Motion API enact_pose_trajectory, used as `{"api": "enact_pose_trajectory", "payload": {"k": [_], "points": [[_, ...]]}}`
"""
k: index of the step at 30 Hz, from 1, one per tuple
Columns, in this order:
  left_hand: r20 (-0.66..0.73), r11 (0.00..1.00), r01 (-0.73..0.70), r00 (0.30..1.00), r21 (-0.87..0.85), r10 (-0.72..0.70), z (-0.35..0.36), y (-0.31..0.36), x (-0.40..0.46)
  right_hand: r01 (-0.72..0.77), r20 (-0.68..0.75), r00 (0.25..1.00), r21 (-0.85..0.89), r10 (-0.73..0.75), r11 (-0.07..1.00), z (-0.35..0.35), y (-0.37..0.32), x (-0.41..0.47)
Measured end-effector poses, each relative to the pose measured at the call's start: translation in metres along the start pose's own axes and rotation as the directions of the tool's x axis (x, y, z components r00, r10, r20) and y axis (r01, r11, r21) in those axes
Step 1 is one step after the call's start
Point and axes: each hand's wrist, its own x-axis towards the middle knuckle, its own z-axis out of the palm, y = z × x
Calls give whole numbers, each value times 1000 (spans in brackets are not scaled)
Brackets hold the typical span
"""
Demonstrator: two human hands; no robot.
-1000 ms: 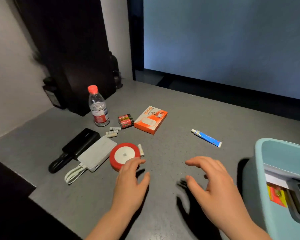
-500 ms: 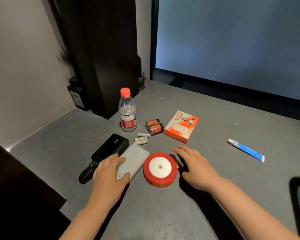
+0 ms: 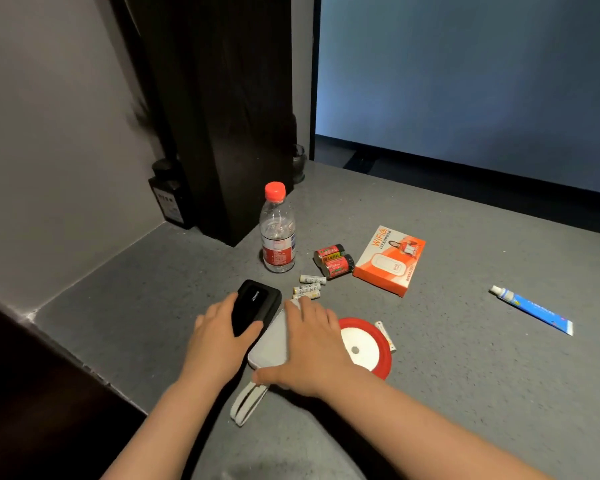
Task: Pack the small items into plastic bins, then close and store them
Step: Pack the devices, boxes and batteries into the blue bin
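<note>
Now both hands have come onto the two power banks at the near left of the desk [image 3: 465,393]. The left hand [image 3: 219,337] wraps the black bank [image 3: 257,308], thumb on one long side and fingers on the other, so it looks to be grasping it, though the bank lies flat on the desk, not yet lifted. The right hand [image 3: 309,355] lies spread, palm down, over the white bank [image 3: 271,341], thumb curled at its near edge; whether it grips or only rests there I cannot tell. The white bank's looped cord [image 3: 248,403] trails toward the person. Half a second ago the left hand lay on the white bank and the right hand was by the red tape roll [image 3: 364,348]; each has since shifted one item leftward, and a second ago both hovered empty above the desk. That suggests the banks are the next things to go to the bin, which is out of view now, having slid off the right edge as the head turned left. Nothing seen here is packed yet: the bottle [image 3: 278,233], batteries [image 3: 333,261], orange box [image 3: 390,259] and blue tube [image 3: 532,310] sit untouched.
</note>
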Motion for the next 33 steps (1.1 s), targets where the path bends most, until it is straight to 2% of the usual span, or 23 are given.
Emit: {"api": "enact_pose_trajectory", "payload": {"k": [2, 5, 10, 12, 15, 17, 19, 22, 25, 28, 33], "points": [[-4, 1000, -4, 1000, 27, 4, -2, -1, -1, 13, 21, 1000, 32, -13, 999, -5, 3, 0], [31, 1000, -8, 1000, 29, 7, -8, -3, -4, 60, 135, 989, 43, -66, 997, -15, 7, -6], [90, 1000, -12, 996, 20, 11, -25, -14, -20, 184, 307, 930, 84, -201, 979, -21, 13, -37], [140, 998, 0, 990, 56, -8, -33, -19, -28, 225, 367, 896, 111, -250, 968, -23, 17, -52], [198, 989, 27, 979, 142, -55, -40, -19, -43, 264, 383, 879, 101, -282, 959, -28, 24, -68], [185, 978, 24, 981, 206, -63, -35, -14, -54, 287, 364, 883, 78, -295, 955, -31, 25, -76], [151, 978, 20, 987, 207, -53, -24, -8, -63, 260, 272, 922, 89, -275, 962, -28, 22, -81], [92, 986, 31, 995, 164, -47, -12, -5, -72, 87, -48, 996, 134, -82, 987, -10, 9, -90], [33, 991, 49, 998, 126, -54, -6, -6, -77, -60, -205, 975, 122, 84, 991, 13, -2, -98], [7, 991, 21, 1000, 134, -22, -1, -8, -80, -125, -231, 962, 102, 145, 987, 18, -1, -103], [65, 973, -54, 997, 226, 40, 5, -11, -87, -121, -145, 982, 9, 121, 993, 7, 13, -116]]}}
